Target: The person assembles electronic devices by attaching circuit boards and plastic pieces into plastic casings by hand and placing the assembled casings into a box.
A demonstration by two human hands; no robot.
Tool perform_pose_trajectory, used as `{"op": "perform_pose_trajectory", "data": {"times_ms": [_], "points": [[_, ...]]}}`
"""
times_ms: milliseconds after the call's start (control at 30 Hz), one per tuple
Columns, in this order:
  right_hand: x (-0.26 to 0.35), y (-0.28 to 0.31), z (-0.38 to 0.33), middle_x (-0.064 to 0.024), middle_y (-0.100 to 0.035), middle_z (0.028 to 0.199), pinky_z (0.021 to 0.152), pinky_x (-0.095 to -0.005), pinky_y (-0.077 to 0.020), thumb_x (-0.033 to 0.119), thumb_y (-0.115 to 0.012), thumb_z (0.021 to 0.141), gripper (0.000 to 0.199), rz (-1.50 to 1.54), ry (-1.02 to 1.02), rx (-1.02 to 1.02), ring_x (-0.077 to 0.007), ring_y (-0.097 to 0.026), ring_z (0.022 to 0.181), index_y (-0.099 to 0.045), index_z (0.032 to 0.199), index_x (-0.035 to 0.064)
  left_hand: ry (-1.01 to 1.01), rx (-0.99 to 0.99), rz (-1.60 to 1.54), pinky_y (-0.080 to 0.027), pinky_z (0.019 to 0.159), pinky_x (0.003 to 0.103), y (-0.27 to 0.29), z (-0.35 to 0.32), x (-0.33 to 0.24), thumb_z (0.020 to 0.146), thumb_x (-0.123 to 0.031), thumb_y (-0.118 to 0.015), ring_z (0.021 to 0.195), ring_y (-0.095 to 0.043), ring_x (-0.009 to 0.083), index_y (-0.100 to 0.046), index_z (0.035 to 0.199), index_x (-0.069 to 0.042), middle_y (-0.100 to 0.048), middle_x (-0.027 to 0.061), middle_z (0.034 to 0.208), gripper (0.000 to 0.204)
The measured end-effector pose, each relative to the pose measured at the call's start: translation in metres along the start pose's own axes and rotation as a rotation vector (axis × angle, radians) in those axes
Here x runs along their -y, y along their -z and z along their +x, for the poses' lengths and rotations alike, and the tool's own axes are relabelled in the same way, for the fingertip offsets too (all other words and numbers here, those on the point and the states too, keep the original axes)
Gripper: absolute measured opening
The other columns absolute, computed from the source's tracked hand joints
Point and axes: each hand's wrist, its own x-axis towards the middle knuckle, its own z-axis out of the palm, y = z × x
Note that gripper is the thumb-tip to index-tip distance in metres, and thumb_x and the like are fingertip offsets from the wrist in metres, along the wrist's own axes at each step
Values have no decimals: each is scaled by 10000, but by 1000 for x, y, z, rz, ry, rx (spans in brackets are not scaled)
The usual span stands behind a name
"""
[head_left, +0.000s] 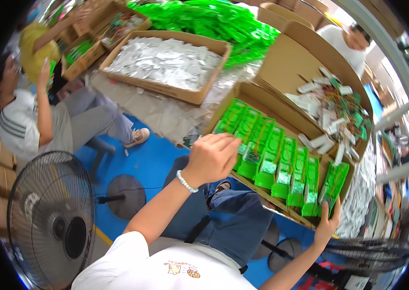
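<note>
A row of green plastic casings [268, 166] stands side by side in a cardboard box [250, 92], with thin coloured wires and small shiny parts inside them. At the right end of the row, my right hand [329, 223] grips the lower end of one green casing [335, 180], thumb on its face and fingers along its side. My left hand [214, 157], wearing a beaded bracelet, hovers by the left end of the row. Its fingers are loosely bent, slightly apart, with nothing visible in them; the palm is hidden.
Behind the row, a carton [289, 53] holds white parts and wired boards [344, 108]. A tray of white pieces [165, 60] and a green pile [209, 24] lie farther back. Fans stand left [52, 208] and right [366, 253]. Co-workers [25, 118] sit left; another person [344, 46] is behind.
</note>
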Motion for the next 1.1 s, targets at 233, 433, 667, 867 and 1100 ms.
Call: {"op": "perform_pose_trajectory", "data": {"times_ms": [233,433,667,867,1100], "points": [[0,2,-11,-198,-444,1401,1048,-424,-327,236,-539,960,485,-335,208,-126,-345,-438,1267,-434,1381,19,14,-66,-52,-532,738,359,-2,-10,-6,770,-119,-624,846,-670,240,-668,957,-21,-685,102,905,215],[15,2,-18,-199,-445,1402,1022,-457,-354,257,-536,964,446,-585,210,-184,-357,-435,1273,-492,1325,-2,12,-97,-43,-535,742,359,-1,-14,0,775,-110,-627,868,-658,234,-670,955,-26,-680,80,908,203],[23,-21,-13,-200,-552,1270,971,-417,-390,292,-579,933,473,-446,99,-291,-365,-509,1156,-514,1315,20,78,-159,-323,-488,886,402,8,34,7,786,-61,-635,992,-608,303,-654,997,-6,-658,145,969,218],[21,-22,-12,-206,-573,1178,932,-416,-413,178,-597,887,466,-429,155,-291,-357,-541,1089,-516,1331,63,191,-83,-275,-503,825,362,-15,139,78,833,-65,-583,908,-648,300,-679,1001,-5,-673,168,1000,203],[26,-21,-12,-191,-630,1124,905,-454,-437,77,-599,818,422,-373,171,-324,-394,-540,1082,-579,1234,9,208,457,341,-504,862,462,-84,234,173,801,-87,-509,998,-623,404,-659,1017,-30,-637,256,1080,269]]}}
